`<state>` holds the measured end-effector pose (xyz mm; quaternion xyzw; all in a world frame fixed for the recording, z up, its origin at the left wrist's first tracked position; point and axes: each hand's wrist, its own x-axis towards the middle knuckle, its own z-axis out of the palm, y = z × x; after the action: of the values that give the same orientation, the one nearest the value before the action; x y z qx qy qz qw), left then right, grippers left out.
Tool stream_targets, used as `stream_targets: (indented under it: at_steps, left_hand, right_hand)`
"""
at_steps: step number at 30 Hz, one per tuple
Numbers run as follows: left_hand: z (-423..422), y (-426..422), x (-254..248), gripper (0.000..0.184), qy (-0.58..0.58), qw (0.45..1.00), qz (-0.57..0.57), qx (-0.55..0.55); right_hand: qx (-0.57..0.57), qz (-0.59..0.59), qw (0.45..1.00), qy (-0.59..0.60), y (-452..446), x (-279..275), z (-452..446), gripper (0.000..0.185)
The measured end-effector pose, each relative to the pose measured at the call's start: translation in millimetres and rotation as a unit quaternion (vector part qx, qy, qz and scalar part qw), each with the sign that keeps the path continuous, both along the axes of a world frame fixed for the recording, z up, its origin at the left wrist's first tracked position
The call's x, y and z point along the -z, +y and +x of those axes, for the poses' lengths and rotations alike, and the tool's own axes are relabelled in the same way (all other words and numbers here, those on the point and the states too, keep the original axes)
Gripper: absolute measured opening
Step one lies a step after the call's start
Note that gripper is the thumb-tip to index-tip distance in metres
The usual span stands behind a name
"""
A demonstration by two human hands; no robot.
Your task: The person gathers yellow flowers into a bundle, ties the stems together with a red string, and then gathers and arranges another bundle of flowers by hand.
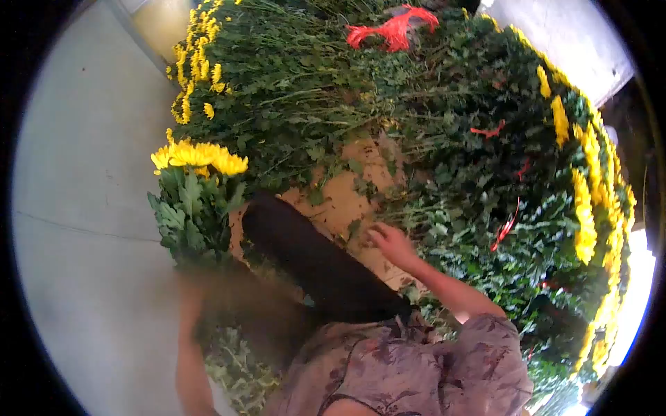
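Note:
A bunch of yellow flowers (201, 158) with green leaves stands upright at the left, its lower stems smeared by motion. My left hand (192, 281) is blurred at the base of this bunch, around the stems. Over the tan floor patch, beside the stems of the right-hand pile, is my right hand (388, 243), with its fingers partly bent and apart and nothing visible in them. My dark-trousered leg (312, 253) lies between the two hands.
Piles of cut stems (298, 90) spread across the top and right, with yellow blooms (586, 215) along the right edge. Red ties (394, 31) lie on top. A pale wall or floor surface (83, 173) fills the left. Loose leaves lie at the bottom.

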<state>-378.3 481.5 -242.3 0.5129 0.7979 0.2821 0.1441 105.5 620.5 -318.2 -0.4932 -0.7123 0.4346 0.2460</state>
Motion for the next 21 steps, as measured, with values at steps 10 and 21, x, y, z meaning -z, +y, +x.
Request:
stream_targets:
  at_steps: [10,21]
  left_hand:
    - [15.2,-24.5,-19.5,0.068,0.002,0.999,0.027,-0.034]
    - [97.8,-0.6,-120.1,0.047,-0.440,0.896,0.047,0.033]
  right_hand:
    - [-0.132,0.084,0.973,0.169,77.1,-94.2,-124.8,0.024]
    - [-0.020,0.054,0.995,0.081,35.9,-67.1,-26.1,0.023]
